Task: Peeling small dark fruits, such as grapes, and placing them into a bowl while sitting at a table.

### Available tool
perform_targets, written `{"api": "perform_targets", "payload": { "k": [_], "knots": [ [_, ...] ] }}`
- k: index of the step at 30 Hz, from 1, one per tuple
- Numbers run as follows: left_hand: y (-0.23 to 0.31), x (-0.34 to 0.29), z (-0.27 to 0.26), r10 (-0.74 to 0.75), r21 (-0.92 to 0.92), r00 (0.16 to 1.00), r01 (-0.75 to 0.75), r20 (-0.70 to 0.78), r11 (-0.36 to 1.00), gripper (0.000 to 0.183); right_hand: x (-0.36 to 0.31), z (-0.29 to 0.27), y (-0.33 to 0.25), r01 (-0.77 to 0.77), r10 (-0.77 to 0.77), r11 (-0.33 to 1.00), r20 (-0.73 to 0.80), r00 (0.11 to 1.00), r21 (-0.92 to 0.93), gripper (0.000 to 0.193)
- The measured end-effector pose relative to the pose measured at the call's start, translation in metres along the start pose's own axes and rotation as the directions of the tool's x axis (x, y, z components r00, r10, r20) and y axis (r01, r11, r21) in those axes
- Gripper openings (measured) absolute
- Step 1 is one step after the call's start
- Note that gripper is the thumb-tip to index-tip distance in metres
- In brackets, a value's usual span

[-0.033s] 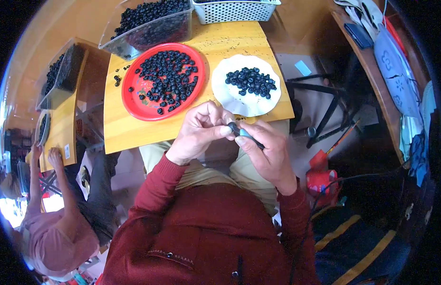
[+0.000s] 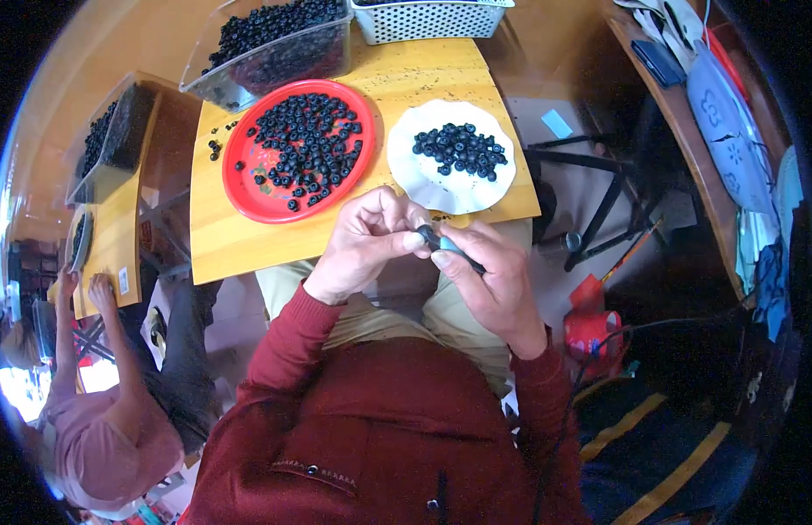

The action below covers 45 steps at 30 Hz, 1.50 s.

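In front of my lap, just off the table's near edge, my two hands meet. My left hand (image 2: 364, 247) pinches a small dark round piece (image 2: 427, 234) between thumb and fingertips. Closed around a short tool with a teal and dark handle (image 2: 452, 248), my right hand (image 2: 495, 278) brings its end against that piece; the tip is hidden. Beyond my left hand lies a red plate (image 2: 234, 186) of many similar dark pieces, like berries or beads. A scalloped white plate (image 2: 415, 186) past my right hand carries a smaller heap.
At the back of the wooden table (image 2: 235, 249) stand a clear bin (image 2: 292, 68) full of dark pieces and a white perforated basket (image 2: 432, 24). Crumbs dot the tabletop. Leftward, another person (image 2: 117, 429) sits at a second table. A dark folding stand (image 2: 594, 188) is at right.
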<state>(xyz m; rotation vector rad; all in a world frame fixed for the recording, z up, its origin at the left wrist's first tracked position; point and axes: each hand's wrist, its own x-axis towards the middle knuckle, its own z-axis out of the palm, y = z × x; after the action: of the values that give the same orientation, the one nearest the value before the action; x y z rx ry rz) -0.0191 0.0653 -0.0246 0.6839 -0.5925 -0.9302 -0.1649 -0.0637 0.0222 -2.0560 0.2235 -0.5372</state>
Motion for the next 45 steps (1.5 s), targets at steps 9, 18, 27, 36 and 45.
{"api": "perform_targets", "payload": {
  "k": [9, 18, 27, 36, 45],
  "knots": [
    [0.008, 0.0, 0.008, 0.004, 0.067, 0.996, -0.011, 0.092, 0.998, 0.033, -0.006, -0.021, 0.008, -0.125, 0.123, 0.991, -0.055, 0.991, -0.037, 0.033],
    [-0.004, 0.002, 0.005, -0.01, 0.018, 0.999, 0.01, 0.048, 1.0, 0.028, -0.008, -0.011, 0.008, -0.065, 0.071, 0.981, -0.029, 0.997, 0.181, 0.031],
    [0.028, 0.001, -0.009, 0.216, 0.644, 0.948, -0.016, -0.234, 0.765, 0.022, -0.022, -0.009, 0.033, -0.081, 0.109, 0.979, -0.141, 0.984, 0.188, 0.033],
    [0.065, 0.004, -0.047, 0.485, 0.99, 0.864, 0.136, -0.136, 0.037, 0.02, -0.042, -0.009, 0.054, -0.153, 0.195, 0.961, -0.167, 0.967, 0.232, 0.032],
    [-0.007, 0.064, 0.008, 0.164, 0.972, 0.974, -0.125, 0.159, -0.199, 0.025, -0.056, -0.018, 0.059, -0.188, 0.224, 0.959, -0.162, 0.961, 0.213, 0.034]
  ]
}}
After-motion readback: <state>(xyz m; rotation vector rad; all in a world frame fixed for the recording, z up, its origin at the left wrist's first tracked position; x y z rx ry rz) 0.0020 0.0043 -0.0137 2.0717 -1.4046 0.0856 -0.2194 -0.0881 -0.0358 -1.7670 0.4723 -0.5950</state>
